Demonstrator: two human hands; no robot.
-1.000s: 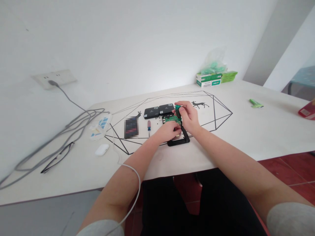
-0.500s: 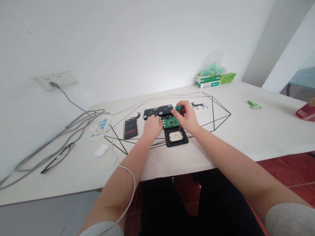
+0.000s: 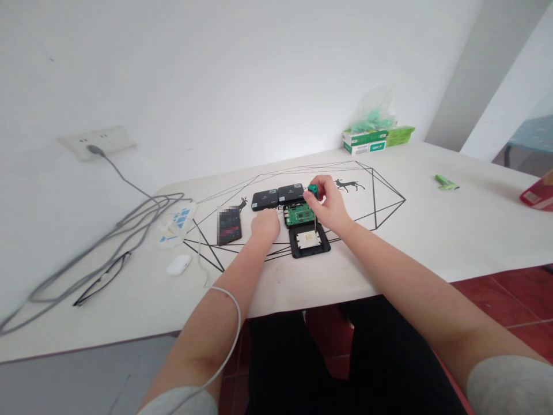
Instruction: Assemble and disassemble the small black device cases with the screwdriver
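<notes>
My right hand [image 3: 329,202] grips a screwdriver [image 3: 313,190] by its green handle, shaft pointing down. The tip meets the right side of an opened black device case [image 3: 296,251], which has a pale metal plate [image 3: 308,239] inside. Behind that plate lies a green circuit board [image 3: 300,215] in the other half of the case. My left hand [image 3: 265,225] is closed on the table, left of the board and apart from it; anything inside its curled fingers is hidden. Two closed black boxes [image 3: 265,199] [image 3: 291,193] stand side by side just beyond.
A phone [image 3: 229,226], a white earbud case [image 3: 178,264], a clear box with blue patches [image 3: 177,223], glasses [image 3: 102,279] and grey cables [image 3: 125,230] lie to the left. Green-white cartons [image 3: 365,142] stand at the back right; a green item [image 3: 446,183] lies farther right.
My left hand has drawn back leftward from the circuit board's edge and curled up. The screwdriver's handle has tilted slightly left; my right hand has barely shifted.
</notes>
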